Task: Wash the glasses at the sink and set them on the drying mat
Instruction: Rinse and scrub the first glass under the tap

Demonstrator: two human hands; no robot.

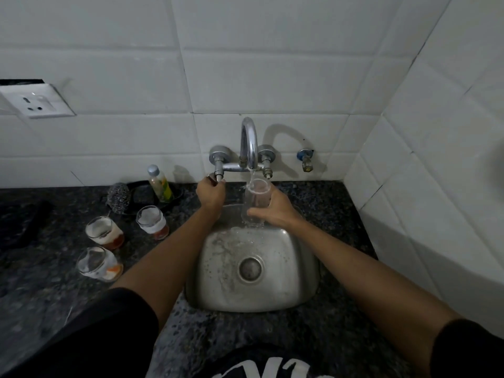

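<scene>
Three dirty glasses (pixel 105 232) wait on the tabletop (pixel 54 282). Right hand (pixel 274 210) grips a glass (pixel 255 205) under the stream; left hand (pixel 210 194) grips the tap handle (pixel 218 174). Keep the flow gentle, rim centred.

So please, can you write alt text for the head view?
A right hand holds a clear glass under running water from the tap over a steel sink, while the left hand grips the tap handle. Three dirty glasses stand on the dark counter to the left.

white tiled walls (pixel 245 64) | dark speckled stone counter (pixel 327 203) | dim light
</scene>
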